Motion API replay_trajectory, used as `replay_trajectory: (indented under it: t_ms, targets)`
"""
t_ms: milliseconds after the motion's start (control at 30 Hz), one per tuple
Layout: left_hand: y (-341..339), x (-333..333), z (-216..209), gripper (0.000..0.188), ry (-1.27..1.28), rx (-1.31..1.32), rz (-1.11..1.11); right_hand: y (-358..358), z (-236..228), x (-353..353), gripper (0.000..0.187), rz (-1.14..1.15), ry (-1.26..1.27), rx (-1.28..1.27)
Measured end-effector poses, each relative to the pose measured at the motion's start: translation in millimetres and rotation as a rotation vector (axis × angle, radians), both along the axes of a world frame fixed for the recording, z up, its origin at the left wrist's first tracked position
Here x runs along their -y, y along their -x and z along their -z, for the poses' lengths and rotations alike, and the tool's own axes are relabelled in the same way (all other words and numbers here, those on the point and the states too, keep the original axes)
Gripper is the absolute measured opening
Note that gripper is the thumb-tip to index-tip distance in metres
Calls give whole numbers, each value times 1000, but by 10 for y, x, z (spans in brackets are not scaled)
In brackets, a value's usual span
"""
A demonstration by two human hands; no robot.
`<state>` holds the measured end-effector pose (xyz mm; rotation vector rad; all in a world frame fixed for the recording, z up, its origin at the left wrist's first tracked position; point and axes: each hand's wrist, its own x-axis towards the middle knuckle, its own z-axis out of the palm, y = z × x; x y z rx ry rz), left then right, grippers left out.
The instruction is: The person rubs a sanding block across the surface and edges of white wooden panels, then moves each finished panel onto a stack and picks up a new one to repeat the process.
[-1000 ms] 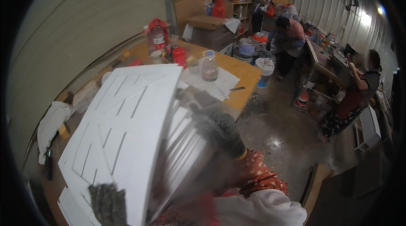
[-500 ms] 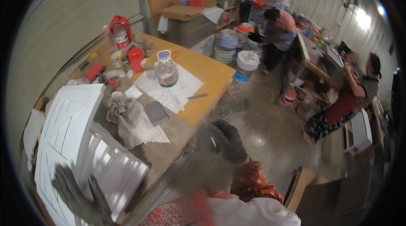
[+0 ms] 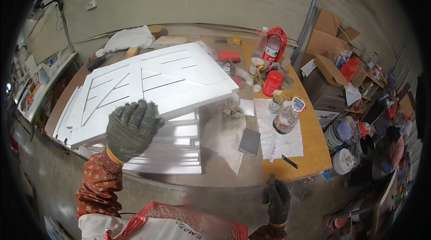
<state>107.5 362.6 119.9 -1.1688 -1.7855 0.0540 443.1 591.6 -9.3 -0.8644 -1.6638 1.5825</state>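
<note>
My left hand [image 3: 132, 128], in a dark green knit glove, lies against the near edge of a white slatted panel [image 3: 157, 76]. Its fingers are stretched over the panel's top, thumb apart. A second white slatted piece [image 3: 177, 143] lies beneath that panel, partly covered. My right hand [image 3: 277, 200], also gloved, is low by the table's front edge with the fingers bent together; what they hold, if anything, is hidden. Nearest to it on the table are a black-and-grey flat strip [image 3: 289, 162] and a grey block [image 3: 249, 142].
A clear jug [image 3: 287, 118] with a blue cap stands on a white sheet [image 3: 267, 125]. Behind it are a red canister [image 3: 273, 83], cups and bottles. A crumpled cloth [image 3: 224, 125] lies mid-table. Buckets [image 3: 343, 161], boxes and a bent-over person [image 3: 395, 143] are at the right.
The view has swung left toward the table and panels. My left hand has come onto the white panel; my right hand now appears lower, beside the table's front edge.
</note>
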Motion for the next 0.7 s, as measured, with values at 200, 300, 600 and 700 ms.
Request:
replay_trajectory:
  t_ms: [200,300,600,700]
  targets:
    - [5,101,-196,70,121,313,-106,409,-139,-172,18,7,32,-13]
    - [35,-12,-155,80,142,350,-111,696,-232,-314,18,-44,18,-104]
    - [212,223,-384,70,357,351,167,1711,-856,-238,37,-171,-74,-409]
    - [449,494,-269,57,278,140,286,1854,-1143,-152,37,-167,-31,-406]
